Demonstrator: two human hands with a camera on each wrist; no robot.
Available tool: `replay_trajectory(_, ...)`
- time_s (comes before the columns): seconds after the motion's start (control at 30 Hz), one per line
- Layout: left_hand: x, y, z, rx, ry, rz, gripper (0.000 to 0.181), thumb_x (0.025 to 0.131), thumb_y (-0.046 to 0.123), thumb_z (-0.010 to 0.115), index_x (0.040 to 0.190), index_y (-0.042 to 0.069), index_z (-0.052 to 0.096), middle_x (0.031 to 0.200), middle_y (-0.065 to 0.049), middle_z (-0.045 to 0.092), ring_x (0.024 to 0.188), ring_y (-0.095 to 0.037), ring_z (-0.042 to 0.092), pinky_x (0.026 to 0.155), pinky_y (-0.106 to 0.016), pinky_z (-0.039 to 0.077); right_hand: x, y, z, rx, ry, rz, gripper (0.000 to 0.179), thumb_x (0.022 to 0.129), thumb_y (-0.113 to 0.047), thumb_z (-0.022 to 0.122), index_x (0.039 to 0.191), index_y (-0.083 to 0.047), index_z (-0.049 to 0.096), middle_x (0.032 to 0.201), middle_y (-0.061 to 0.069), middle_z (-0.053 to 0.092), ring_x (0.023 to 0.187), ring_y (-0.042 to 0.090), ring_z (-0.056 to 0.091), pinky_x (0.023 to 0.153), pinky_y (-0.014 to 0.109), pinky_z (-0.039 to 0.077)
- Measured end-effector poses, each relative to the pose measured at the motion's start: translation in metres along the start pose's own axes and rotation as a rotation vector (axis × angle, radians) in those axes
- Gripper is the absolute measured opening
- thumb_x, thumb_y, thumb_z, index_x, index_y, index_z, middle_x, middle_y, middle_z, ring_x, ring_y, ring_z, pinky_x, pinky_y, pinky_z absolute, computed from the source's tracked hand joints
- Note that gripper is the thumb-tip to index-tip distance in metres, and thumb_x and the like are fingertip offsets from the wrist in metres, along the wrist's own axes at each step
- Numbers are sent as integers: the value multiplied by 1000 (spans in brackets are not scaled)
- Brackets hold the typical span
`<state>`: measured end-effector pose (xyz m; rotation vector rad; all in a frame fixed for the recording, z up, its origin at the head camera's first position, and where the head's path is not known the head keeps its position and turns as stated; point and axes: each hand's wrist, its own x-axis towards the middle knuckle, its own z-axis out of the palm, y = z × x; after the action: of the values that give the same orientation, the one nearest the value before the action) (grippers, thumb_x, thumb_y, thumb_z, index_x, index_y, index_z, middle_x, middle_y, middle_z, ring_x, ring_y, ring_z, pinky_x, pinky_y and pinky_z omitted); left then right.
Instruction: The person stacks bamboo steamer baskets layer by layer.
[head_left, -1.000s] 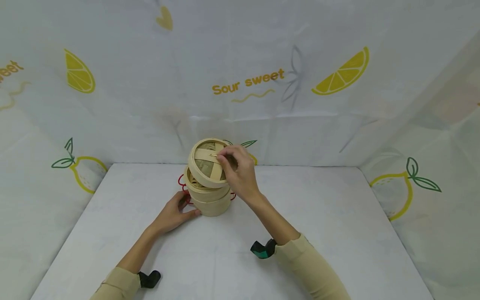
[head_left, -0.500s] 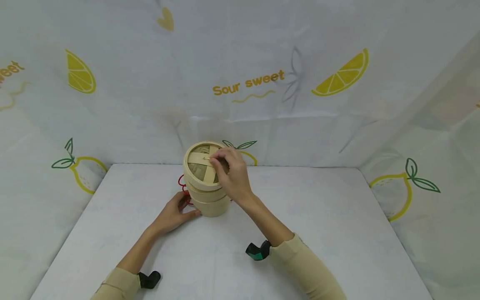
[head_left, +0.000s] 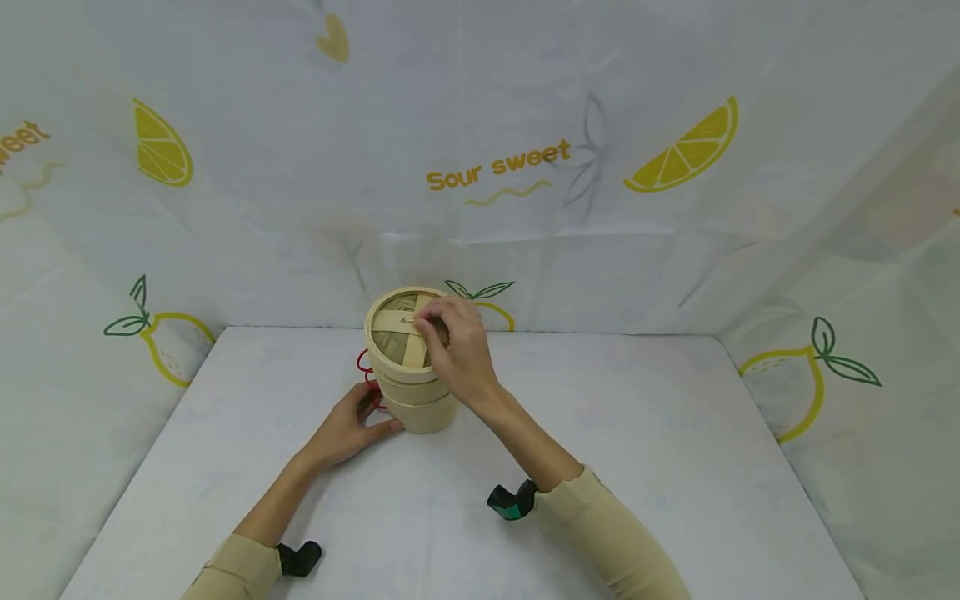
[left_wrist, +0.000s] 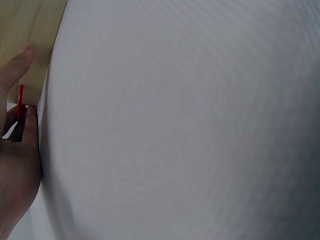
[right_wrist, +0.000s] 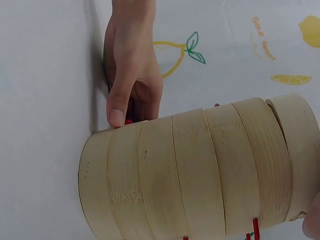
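A small stacked bamboo steamer (head_left: 420,417) stands on the white table, left of centre in the head view. On its top sits the round woven lid (head_left: 390,346), crossed by two pale strips. My right hand (head_left: 465,350) pinches the little loop at the lid's middle. Low on the left side, my left hand (head_left: 341,429) holds the bottom tier, its thumb (left_wrist: 22,60) against the wall and the other fingers round by a red cord loop (head_left: 363,360). In the right wrist view a narrow dark gap shows along part of the edge between lid (right_wrist: 300,150) and upper tier.
A white tabletop (head_left: 637,433) spreads out on both sides of the steamer. Behind it rises a white cloth backdrop (head_left: 510,258) printed with lemons and lettering. Black camera mounts sit at the left wrist (head_left: 300,559) and right wrist (head_left: 513,502).
My right hand has brought the tilted lid down and left onto the top tier, covering the opening that showed earlier. The left hand has stayed in place on the bottom tier.
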<state>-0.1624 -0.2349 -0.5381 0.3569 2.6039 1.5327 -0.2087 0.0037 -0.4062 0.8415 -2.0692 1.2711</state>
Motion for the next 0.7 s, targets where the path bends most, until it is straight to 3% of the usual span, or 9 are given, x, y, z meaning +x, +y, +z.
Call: replay_trajectory(0.7,-2,1,1,12,7,-19,79,95,27,87,155,-4,46,157,-25,55,149,-44,55,129,-53,44,2,-1,1,-39,-55,9,7,103,-8,73,102,-1,76,104,14,74,108,31,67,103,46,58)
